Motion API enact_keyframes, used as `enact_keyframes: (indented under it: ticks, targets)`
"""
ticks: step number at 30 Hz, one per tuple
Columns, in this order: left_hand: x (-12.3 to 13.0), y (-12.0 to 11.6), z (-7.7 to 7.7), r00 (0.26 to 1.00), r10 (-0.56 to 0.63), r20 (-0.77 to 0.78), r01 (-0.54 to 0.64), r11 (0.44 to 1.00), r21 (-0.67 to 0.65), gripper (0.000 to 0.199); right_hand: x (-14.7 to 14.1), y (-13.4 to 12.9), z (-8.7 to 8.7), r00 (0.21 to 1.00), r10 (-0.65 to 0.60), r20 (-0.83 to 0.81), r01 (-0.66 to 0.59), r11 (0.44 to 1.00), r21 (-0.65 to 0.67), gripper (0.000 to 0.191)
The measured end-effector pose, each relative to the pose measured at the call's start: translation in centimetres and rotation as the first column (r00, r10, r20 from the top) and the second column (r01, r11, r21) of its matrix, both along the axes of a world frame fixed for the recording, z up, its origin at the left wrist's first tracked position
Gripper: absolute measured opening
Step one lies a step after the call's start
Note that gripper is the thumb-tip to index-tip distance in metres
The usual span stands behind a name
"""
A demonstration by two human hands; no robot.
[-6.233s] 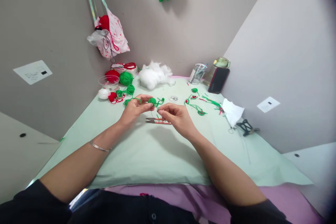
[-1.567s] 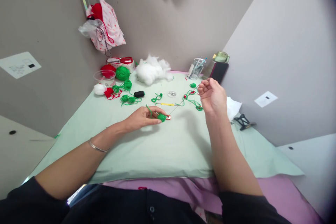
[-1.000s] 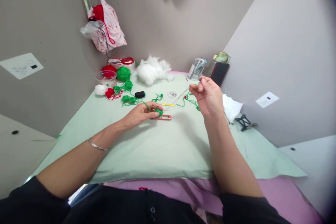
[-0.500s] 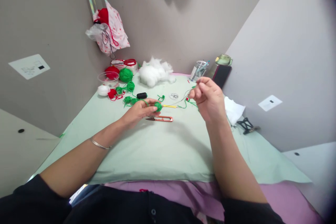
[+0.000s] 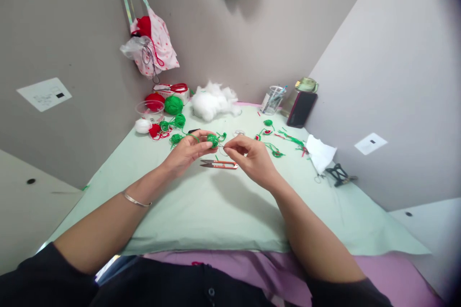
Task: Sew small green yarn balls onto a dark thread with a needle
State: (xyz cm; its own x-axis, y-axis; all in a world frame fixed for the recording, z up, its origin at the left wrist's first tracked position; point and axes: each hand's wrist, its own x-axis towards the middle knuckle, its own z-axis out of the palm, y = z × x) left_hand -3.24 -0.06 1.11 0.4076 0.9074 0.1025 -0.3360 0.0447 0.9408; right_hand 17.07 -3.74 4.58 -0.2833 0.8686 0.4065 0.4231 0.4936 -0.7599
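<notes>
Between thumb and fingers, my left hand (image 5: 190,148) holds a small green crocheted ball (image 5: 212,141). My right hand (image 5: 252,156) is close beside it on the right, thumb and index finger pinched on a thin dark thread (image 5: 222,149) that loops by the ball. Whether a needle is also in that pinch I cannot make out. Just below both hands, orange-handled thread snips (image 5: 219,165) lie on the table. A black thread spool (image 5: 194,131) is partly covered by my left hand.
Behind my left hand are green yarn (image 5: 174,105), a clear tub (image 5: 149,111) and white stuffing (image 5: 214,100). To the right lie small red-and-green crocheted pieces (image 5: 277,153), a white cloth (image 5: 321,153) and a black stand (image 5: 338,175). A phone (image 5: 302,109) leans at the back right.
My right hand has come down and left from its raised position, to beside the green ball. The thread, stretched before, now hangs in a loop. The yellow hook no longer shows.
</notes>
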Motion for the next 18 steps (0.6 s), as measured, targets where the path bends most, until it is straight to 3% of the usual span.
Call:
enact_keyframes:
  ticks: [11,18]
  targets:
    - [0.06,-0.08,-0.05,0.999,0.015,-0.039,-0.014,0.999,0.034,0.033,0.0,0.17,-0.56,0.995,-0.008,0.098,0.008,1.0,0.004,0.012]
    - [0.14,-0.02,-0.44,0.985,0.121,-0.121,-0.103,0.984,0.146,0.035,-0.65,-0.07,-0.44,0.998,-0.027,0.053,0.034,0.99,-0.137,0.011]
